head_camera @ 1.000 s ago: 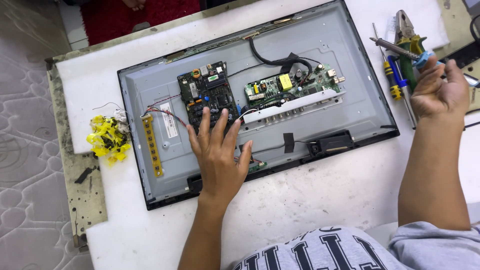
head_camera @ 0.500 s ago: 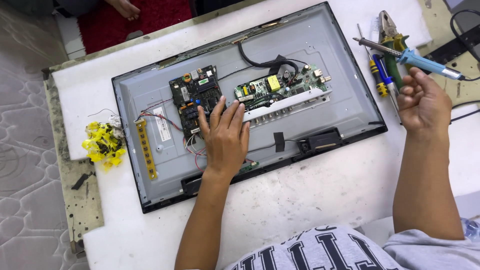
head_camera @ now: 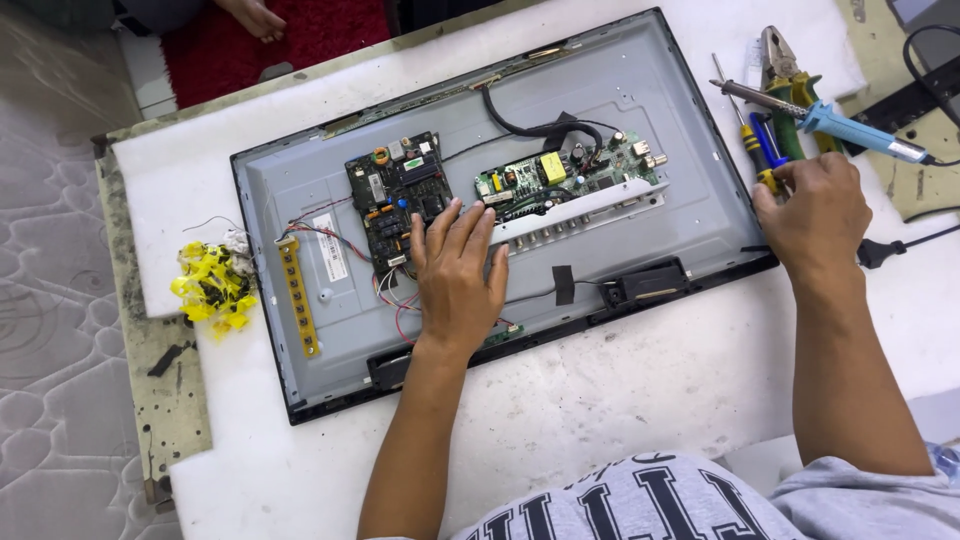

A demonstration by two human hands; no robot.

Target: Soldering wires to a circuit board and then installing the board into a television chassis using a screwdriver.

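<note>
- L hand [head_camera: 455, 275]: grip open, palm down, fingers spread flat on the opened flat-screen set [head_camera: 300, 190]. Fingertips sit at the lower edge of the dark circuit board [head_camera: 395, 195], beside the pale metal bar under the green board [head_camera: 570, 170]. It holds nothing, just presses.
- R hand [head_camera: 815, 215]: off the set's right edge, fingers curled down onto the screwdrivers [head_camera: 760, 150] (yellow and blue handles) lying on the bench [head_camera: 620, 400]. Thumb and forefinger are at the yellow handle end. Can't tell if the grip has closed on it or only touches.
- The set lies face down, back off, across the white bench, with both boards and the red wires [head_camera: 390, 300] exposed.
- Near the R hand: blue soldering iron [head_camera: 850, 128] just above the knuckles, with green-handled pliers [head_camera: 785, 70] beyond it.
- Far left: a heap of yellow bits [head_camera: 210, 285], well apart from both hands.
- Step, as I judge it: choosing a tool w/ the R hand while the L steadies the set.
- Next move calls for: a firm pinch on one handle only, lifted clear w/o nudging the iron or its cord. L hand should keep off the wires.
</note>
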